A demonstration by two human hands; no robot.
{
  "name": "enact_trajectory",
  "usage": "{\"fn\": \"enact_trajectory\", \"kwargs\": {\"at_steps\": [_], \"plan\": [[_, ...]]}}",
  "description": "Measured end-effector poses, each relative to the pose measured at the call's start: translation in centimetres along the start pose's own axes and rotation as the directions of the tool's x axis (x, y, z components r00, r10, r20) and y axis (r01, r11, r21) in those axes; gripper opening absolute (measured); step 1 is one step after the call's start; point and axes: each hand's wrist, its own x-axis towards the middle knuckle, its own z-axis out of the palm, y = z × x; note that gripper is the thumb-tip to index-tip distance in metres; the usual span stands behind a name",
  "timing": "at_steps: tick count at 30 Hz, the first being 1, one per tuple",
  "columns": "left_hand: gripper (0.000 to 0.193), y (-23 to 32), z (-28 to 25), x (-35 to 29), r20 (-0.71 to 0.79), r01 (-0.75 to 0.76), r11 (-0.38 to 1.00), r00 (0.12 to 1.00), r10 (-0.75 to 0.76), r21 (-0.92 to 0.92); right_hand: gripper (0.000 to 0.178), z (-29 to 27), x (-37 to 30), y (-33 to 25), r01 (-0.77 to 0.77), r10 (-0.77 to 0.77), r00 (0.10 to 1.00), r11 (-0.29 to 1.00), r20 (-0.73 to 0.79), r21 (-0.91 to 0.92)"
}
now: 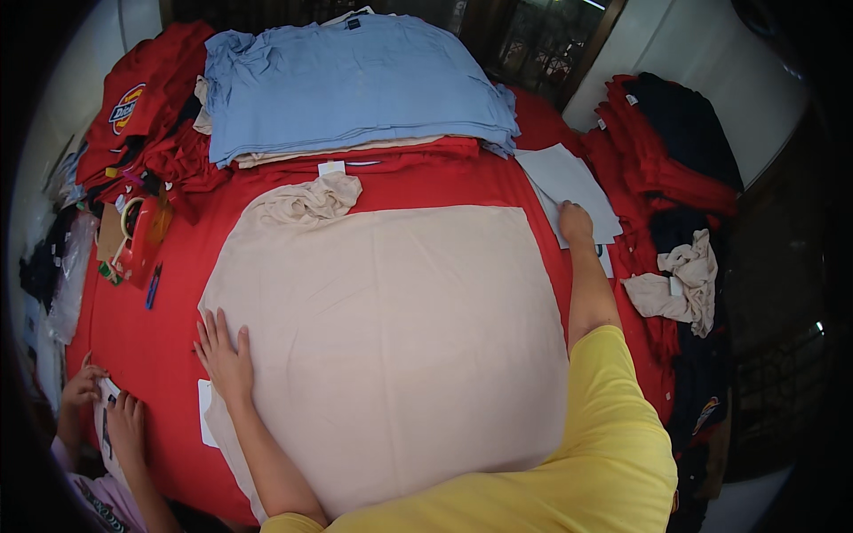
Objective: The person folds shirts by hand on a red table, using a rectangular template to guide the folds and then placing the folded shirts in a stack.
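A large beige cloth garment (400,338) lies spread flat before me, with one part bunched up at its far left corner. My left hand (226,355) rests flat on the garment's left edge, fingers spread. At the far right, my right hand (576,222) is closed at the edge of a stack of pale grey-white sheets (560,173), its fingers curled on the top sheet. A white card (206,413) pokes out from under the garment's left edge, below my left hand.
Folded light blue shirts (355,89) are piled at the back. Red garments (164,71) stand at the back left, dark and red ones (684,133) at the right. A tape roll (133,218) and blue pen (154,286) lie left. Another person's hands (126,422) handle cloth at lower left.
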Motion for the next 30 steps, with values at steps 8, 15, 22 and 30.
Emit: {"fn": "enact_trajectory", "kwargs": {"at_steps": [8,15,22,30], "plan": [[0.059,-0.8,0.6,0.3,0.024,0.019,1.000,1.000,-0.019,0.002,0.019,-2.3,0.8,0.0,-0.031,0.016,0.975,0.997,-0.222,-0.065],[0.056,-3.3,1.0,1.3,0.015,-0.034,0.987,0.999,0.037,-0.156,0.025,-9.3,-3.1,-4.3,0.137,-0.146,0.938,0.989,-0.313,-0.052],[0.034,-5.1,-7.7,-5.7,-0.145,0.009,0.994,0.989,-0.025,-0.112,0.031,-23.9,-19.7,-7.9,0.543,-0.593,0.786,0.526,-0.176,0.654],[0.029,-10.1,-8.6,-12.8,0.085,0.382,0.884,0.924,-0.373,-0.269,0.036,-15.7,-24.0,-24.7,0.341,-0.939,0.336,0.053,-0.069,0.938]]}}
